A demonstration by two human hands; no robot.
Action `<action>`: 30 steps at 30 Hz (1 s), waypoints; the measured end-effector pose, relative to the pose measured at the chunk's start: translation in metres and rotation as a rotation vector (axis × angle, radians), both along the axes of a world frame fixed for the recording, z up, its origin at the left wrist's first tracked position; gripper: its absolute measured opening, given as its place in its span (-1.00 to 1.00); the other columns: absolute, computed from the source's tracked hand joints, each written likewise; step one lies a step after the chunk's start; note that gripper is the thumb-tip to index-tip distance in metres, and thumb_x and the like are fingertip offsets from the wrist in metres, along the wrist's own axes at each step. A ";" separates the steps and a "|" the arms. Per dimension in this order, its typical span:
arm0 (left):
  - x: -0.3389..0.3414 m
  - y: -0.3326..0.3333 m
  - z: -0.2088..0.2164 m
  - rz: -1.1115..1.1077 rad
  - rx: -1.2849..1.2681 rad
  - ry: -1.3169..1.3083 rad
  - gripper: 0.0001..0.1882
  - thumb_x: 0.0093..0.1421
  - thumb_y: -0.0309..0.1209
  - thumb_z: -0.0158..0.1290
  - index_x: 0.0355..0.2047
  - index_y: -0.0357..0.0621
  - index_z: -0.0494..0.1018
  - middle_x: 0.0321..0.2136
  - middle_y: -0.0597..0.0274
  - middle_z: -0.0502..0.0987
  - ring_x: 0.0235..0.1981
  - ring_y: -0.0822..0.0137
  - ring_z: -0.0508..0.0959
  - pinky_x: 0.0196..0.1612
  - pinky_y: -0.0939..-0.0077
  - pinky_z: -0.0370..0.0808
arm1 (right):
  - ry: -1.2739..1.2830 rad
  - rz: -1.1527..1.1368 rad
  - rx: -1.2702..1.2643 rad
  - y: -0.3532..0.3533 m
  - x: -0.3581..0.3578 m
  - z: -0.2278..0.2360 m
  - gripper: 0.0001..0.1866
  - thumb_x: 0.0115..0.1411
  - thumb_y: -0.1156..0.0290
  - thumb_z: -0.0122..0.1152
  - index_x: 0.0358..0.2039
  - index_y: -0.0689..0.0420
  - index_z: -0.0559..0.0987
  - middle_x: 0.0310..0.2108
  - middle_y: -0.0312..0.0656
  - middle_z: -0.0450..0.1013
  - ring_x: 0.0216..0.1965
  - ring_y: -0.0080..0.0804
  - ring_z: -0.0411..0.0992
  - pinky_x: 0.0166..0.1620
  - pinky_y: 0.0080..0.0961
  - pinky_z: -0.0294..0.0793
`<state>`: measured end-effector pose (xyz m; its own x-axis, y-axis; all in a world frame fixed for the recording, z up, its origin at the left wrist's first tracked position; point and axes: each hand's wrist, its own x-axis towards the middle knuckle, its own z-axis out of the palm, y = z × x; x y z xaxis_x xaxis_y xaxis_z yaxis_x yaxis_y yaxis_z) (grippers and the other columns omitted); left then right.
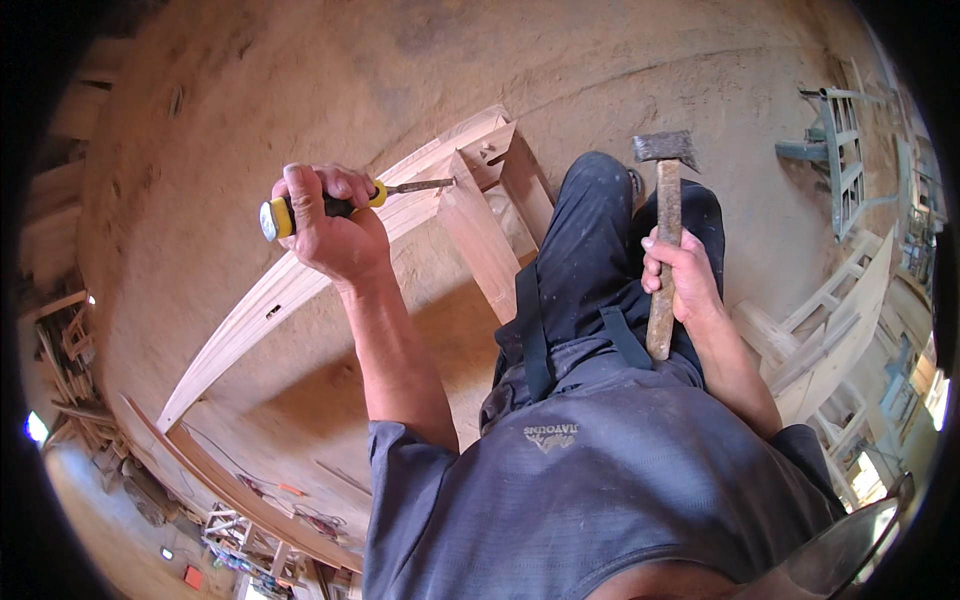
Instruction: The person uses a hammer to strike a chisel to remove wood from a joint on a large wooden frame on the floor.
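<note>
My left hand (345,235) is wrapped round the black and yellow handle of a chisel (418,186). Its narrow blade points right, and the tip meets the wooden joint where a wide crosspiece (478,235) joins a long pale beam (245,315). Small dark slots are cut into this wood. In my right hand (690,278) is a hammer (669,190), gripped low on its worn wooden handle. The dark steel head is raised above my right knee, apart from the chisel.
A grey metal frame (845,160) stands at the right, with pale wooden panels and rails (835,345) nearer me. A curved reddish board (225,485) lies at the lower left, beside cables on the brown floor. Timber pieces (70,370) line the far left.
</note>
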<state>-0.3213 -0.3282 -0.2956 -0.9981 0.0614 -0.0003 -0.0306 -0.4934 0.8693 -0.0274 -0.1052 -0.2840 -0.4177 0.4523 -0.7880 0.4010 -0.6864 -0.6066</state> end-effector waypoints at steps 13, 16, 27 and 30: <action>0.003 0.127 -0.091 -0.267 -0.272 -0.061 -0.79 0.39 -0.24 0.06 -0.16 -0.11 0.49 -0.41 0.31 0.48 -0.46 0.42 0.46 -0.45 0.51 0.45 | 0.090 0.622 0.933 -0.028 -0.028 -0.019 -0.67 -0.05 0.28 0.23 -0.40 0.32 0.51 -0.49 0.23 0.49 -0.41 0.16 0.53 -0.31 0.01 0.46; -0.006 0.120 -0.090 -0.288 -0.314 -0.046 -0.79 0.39 -0.24 0.05 -0.17 -0.11 0.48 -0.41 0.31 0.48 -0.45 0.41 0.46 -0.43 0.50 0.45 | 0.144 0.750 0.976 -0.036 -0.050 0.033 -0.72 0.09 0.25 0.28 -0.34 0.21 0.51 -0.50 0.14 0.51 -0.38 0.20 0.53 -0.32 0.03 0.47; -0.014 0.067 -0.097 -0.223 -0.396 -0.025 -0.80 0.40 -0.25 0.01 -0.22 -0.11 0.46 -0.41 0.29 0.47 -0.43 0.39 0.46 -0.37 0.48 0.44 | 0.137 1.018 0.988 -0.050 -0.023 0.035 -0.77 -0.01 0.43 0.18 -0.29 0.12 0.58 -0.45 0.11 0.57 -0.33 0.17 0.57 -0.24 0.05 0.52; -0.022 -0.040 -0.109 -0.060 -0.406 -0.071 -0.80 0.40 -0.25 0.00 -0.23 -0.11 0.45 -0.41 0.29 0.47 -0.43 0.38 0.45 -0.35 0.47 0.44 | 0.086 1.049 0.968 -0.066 -0.018 0.025 -0.77 0.00 0.27 0.20 -0.35 0.09 0.62 -0.48 0.11 0.56 -0.36 0.16 0.57 -0.25 0.07 0.57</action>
<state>-0.3435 -0.3685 -0.4046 -0.9894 0.1002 -0.1049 -0.1155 -0.1066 0.9876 -0.0456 -0.1717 -0.2591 -0.9191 0.2451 -0.3085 0.3939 0.5904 -0.7045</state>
